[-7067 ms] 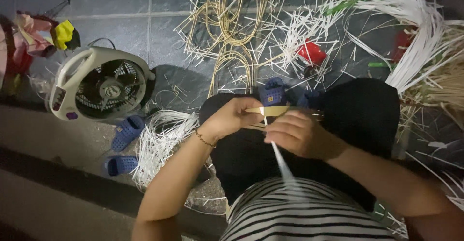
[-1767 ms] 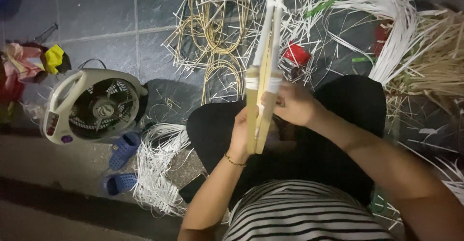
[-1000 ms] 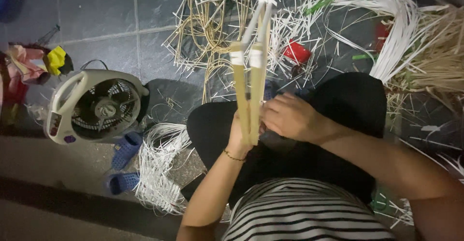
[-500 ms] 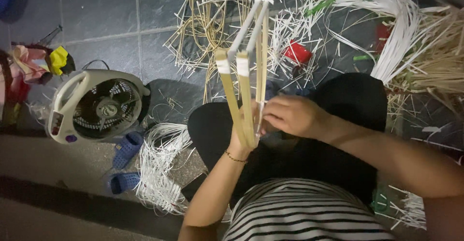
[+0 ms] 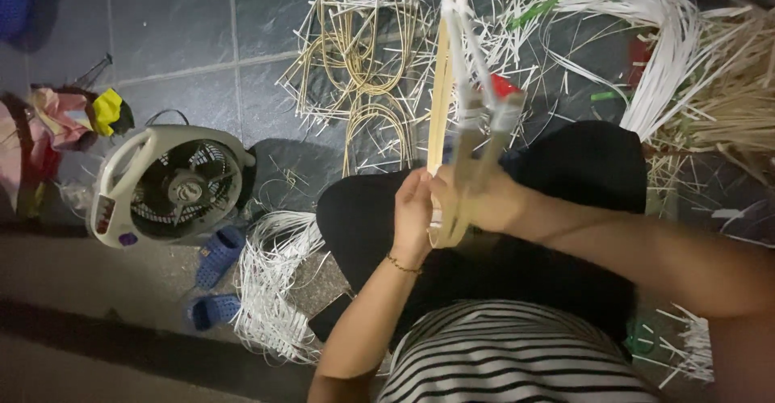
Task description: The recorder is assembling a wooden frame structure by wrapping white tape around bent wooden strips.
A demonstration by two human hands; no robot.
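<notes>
Bamboo-coloured slats, a bundle of them (image 5: 460,128), stand upright over my lap, and I take this bundle as landmark. Against half a second ago its banded upper ends have swung from left of centre to the right and now blur, so I judge it is being turned in the grasp, not set down. My left hand (image 5: 413,213) closes on the foot of the bundle from its left; my right hand (image 5: 484,201) clasps the same foot from the right, fingers wrapped. I count roughly three slats and two pale bands, though blur makes this uncertain. Left of the bundle: one white fan (image 5: 165,185) and two blue sandals (image 5: 211,278). Beyond it: one coil of cane (image 5: 359,56).
</notes>
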